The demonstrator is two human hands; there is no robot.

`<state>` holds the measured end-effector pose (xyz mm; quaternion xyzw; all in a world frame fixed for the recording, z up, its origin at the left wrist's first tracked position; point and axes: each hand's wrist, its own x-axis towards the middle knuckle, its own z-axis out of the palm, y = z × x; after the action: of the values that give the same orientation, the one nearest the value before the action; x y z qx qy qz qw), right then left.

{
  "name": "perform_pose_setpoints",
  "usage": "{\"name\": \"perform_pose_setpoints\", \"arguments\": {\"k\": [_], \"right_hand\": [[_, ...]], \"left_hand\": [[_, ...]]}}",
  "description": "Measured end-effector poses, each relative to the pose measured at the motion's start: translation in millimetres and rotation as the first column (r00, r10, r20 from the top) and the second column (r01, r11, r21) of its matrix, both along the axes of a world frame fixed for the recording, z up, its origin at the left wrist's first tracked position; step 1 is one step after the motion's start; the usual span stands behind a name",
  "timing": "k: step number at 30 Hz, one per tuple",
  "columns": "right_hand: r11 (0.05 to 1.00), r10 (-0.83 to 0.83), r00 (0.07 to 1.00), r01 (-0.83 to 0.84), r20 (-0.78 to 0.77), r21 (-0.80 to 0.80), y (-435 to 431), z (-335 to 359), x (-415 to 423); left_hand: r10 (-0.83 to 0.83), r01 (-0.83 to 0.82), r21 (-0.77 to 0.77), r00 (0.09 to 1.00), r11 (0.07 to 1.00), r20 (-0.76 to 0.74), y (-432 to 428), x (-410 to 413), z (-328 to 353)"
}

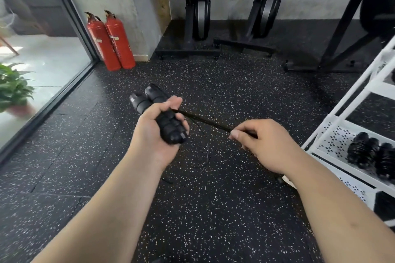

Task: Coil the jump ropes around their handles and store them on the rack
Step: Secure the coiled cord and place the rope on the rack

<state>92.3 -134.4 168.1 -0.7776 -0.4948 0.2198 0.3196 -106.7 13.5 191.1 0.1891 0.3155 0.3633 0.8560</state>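
Left hand [148, 129] is gripping both stiff handles [145, 100], right hand [263, 145] is pinching the thin rope [205, 121] taut; it's probably light, limp and slippery.

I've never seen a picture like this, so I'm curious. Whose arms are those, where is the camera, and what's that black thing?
There's no robot here: those are a person's two arms. The camera sits on the person's head and looks down, so you see what they see. The left hand grips two black jump rope handles side by side. The right hand pinches the thin black rope, pulled straight out from the handles. Below is a dark speckled floor. On the right stands a white rack, with other wound-up ropes on a shelf.
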Motion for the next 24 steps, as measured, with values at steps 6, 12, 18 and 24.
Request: {"name": "perform_pose_setpoints", "arguments": {"k": [6, 12, 18, 24], "right_hand": [[0.998, -0.019, 0.999, 0.017, 0.031, 0.053, 8.5, -6.7, -10.9], [0.997, 0.038, 0.998, -0.033, 0.059, -0.071, 5.2, -1.4, -11.3], [0.993, -0.097, 0.990, 0.103, 0.099, -0.056, -1.5, -1.0, 2.7], [0.952, -0.255, 0.925, 0.291, 0.280, -0.094, -3.6, -5.5, 15.2]], "left_hand": [[-0.311, 0.310, -0.020, 0.950, 0.950, -0.025, -40.5, 16.5, -6.3], [-0.305, 0.307, -0.007, 0.945, 0.952, -0.120, -38.7, 22.2, -8.1], [-0.192, 0.196, 0.007, 0.964, 0.981, -0.183, -6.0, 1.5, -4.2], [-0.326, 0.549, 0.207, 0.714, 0.810, -0.619, -9.4, -2.5, -13.6]]}}
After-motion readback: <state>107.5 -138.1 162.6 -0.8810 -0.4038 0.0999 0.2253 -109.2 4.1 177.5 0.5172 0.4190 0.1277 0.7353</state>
